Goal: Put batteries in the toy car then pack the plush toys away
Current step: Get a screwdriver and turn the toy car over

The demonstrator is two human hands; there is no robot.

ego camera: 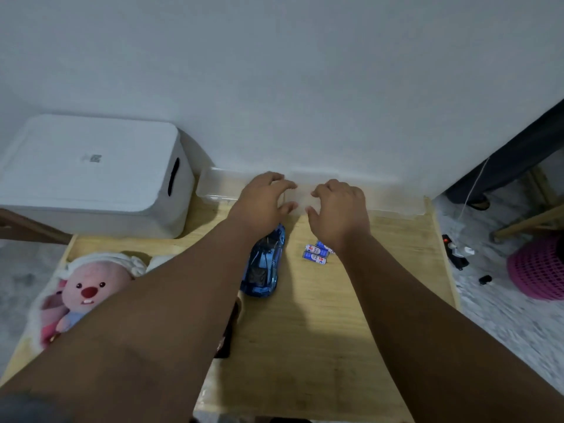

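A person is reaching both arms across a wooden table [335, 331], left hand [264, 199] and right hand [338, 210] spreading loosely curved fingers, gripping nothing, over a clear container [216, 184] at 12 o'clock. The blue toy car [264, 264] is lying mid-table, batteries [316, 253] sitting at its 3 o'clock, plush toys [88, 288] lying at its 8 o'clock.

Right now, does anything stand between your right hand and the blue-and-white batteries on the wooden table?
Nothing visible does. The blue-and-white batteries lie on the wooden table, partly under the wrist of the right hand; the shiny blue toy car sits apart on their left.
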